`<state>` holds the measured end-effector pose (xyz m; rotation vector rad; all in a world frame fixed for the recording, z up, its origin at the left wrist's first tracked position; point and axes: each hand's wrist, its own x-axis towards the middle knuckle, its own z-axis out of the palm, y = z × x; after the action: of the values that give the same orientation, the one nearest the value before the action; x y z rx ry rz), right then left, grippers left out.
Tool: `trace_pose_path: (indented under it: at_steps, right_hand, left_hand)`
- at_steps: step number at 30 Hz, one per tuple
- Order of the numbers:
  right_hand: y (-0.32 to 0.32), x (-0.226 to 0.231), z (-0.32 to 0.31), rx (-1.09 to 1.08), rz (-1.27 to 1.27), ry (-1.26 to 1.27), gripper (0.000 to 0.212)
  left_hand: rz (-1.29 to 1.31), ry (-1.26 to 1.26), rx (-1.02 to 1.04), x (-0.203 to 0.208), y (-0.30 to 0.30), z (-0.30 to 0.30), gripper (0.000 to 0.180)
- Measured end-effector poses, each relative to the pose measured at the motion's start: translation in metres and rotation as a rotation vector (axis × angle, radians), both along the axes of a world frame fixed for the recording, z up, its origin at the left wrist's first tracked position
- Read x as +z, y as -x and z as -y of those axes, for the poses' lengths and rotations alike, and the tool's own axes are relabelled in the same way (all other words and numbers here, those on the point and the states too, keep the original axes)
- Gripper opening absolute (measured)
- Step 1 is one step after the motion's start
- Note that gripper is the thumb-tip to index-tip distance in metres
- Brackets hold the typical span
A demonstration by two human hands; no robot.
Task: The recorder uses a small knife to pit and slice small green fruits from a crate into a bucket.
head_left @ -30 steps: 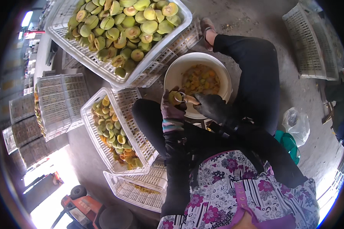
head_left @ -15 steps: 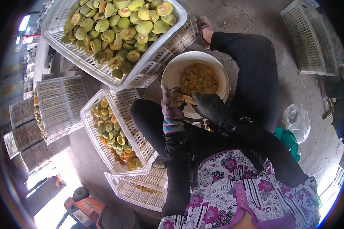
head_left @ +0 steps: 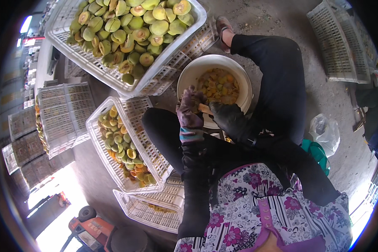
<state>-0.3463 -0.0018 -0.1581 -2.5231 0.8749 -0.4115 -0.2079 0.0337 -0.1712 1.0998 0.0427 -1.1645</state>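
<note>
Indoors, bucket (head_left: 188,79) near crates (head_left: 172,67), grey floor (head_left: 281,21)

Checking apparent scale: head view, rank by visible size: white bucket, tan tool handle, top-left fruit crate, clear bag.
1. Top-left fruit crate, cut off
2. White bucket
3. Clear bag
4. Tan tool handle, partly hidden

Two gloved hands (head_left: 190,110) (head_left: 228,117), one wooden handle (head_left: 205,109), one white bucket (head_left: 189,75)

Bucket (head_left: 189,77): before the person (head_left: 256,197), fruit pieces (head_left: 218,86) inside.
Bucket's near edge: left hand (head_left: 190,110), right hand (head_left: 229,117) beside it.
Large crate (head_left: 166,61): ahead-left of the bucket, heaped with halved fruit (head_left: 134,31).
Middle crate (head_left: 145,138): left of the left knee (head_left: 155,122), fruit halves (head_left: 121,145) inside.
Plastic bag (head_left: 324,134): right of the right leg (head_left: 279,92).
</note>
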Motion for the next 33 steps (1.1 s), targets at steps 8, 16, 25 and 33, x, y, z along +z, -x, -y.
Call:
trace_pose_path:
  at_steps: [8, 16, 25, 33]
  right_hand:
    - [-0.001, 0.001, -0.001, -0.035, -0.053, 0.007, 0.012]
    - [0.001, -0.008, -0.004, 0.005, 0.028, 0.031, 0.013]
    - [-0.002, -0.004, -0.004, -0.001, 0.040, -0.971, 0.014]
    - [-0.001, 0.002, -0.002, 0.277, 0.033, -1.075, 0.013]
  left_hand:
    - [-0.021, 0.046, 0.003, 0.005, 0.002, -0.001, 0.039]
    - [0.041, 0.018, 0.039, 0.003, 0.004, 0.000, 0.032]
    - [0.283, -0.042, -0.126, 0.020, 0.002, 0.012, 0.018]
    - [0.371, -0.078, -0.121, 0.014, 0.003, 0.010, 0.053]
